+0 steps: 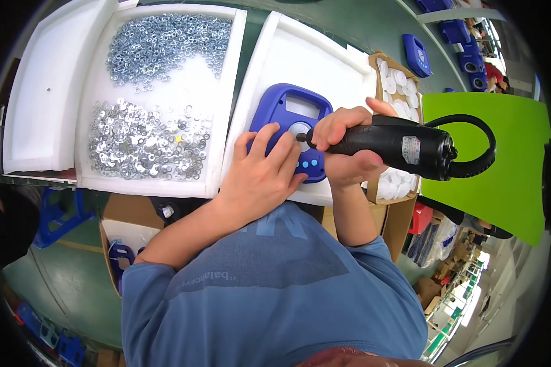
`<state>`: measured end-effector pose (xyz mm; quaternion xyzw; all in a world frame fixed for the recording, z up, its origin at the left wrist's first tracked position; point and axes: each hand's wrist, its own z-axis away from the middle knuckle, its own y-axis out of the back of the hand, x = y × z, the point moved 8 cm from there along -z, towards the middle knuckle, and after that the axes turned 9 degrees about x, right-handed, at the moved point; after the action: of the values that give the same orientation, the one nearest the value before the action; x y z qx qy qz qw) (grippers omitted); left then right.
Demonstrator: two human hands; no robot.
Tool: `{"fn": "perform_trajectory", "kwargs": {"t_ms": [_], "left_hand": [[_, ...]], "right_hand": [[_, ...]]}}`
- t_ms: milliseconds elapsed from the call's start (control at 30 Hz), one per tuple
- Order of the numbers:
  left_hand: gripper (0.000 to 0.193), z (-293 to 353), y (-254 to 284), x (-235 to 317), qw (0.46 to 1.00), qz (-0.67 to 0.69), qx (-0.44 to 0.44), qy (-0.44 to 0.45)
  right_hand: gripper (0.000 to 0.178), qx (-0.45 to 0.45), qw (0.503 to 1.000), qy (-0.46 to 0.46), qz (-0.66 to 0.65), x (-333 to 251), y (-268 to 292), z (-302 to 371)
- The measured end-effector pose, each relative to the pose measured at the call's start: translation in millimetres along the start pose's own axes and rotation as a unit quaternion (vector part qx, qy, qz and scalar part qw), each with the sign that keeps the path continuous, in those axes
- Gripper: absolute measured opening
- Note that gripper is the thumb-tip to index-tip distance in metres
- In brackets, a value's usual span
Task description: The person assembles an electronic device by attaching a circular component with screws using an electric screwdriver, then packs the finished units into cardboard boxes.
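Note:
A blue plastic panel [274,107] with a rectangular opening, a pale round disc and several light-blue dots lies in a white foam tray. My left hand [257,174] rests over its near left part, fingers apart and curved onto the panel and the index finger beside the disc. In my right hand [346,140] is a black electric screwdriver [382,142], held almost level with its cable end to the right. The driver's tip [302,137] is at the disc, close to my left fingertips; whether a screw sits under it I cannot tell.
To the left, a white foam tray [239,67] holds many metal spring washers [165,46] and flat washers [141,144]. A cardboard box [373,61] of white plastic discs [398,79] stands at the right, beside a bright green board [496,159]. Another blue panel [416,55] lies farther back.

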<state>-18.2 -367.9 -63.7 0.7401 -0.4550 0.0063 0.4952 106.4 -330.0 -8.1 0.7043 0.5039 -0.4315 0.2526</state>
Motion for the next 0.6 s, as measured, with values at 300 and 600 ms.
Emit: {"fn": "perform_trajectory", "kwargs": {"t_ms": [300,600], "left_hand": [[0.054,0.6,0.7,4.6,1.0,-0.003,0.003,-0.008],[0.062,-2.0,13.6,6.6,0.999,0.032,-0.017,-0.033]], "right_hand": [[0.094,0.039,0.995,-0.026,-0.085,-15.1,30.0,-38.8],[0.041,0.145,0.894,-0.242,0.348,106.9,162.3,-110.6]]}}
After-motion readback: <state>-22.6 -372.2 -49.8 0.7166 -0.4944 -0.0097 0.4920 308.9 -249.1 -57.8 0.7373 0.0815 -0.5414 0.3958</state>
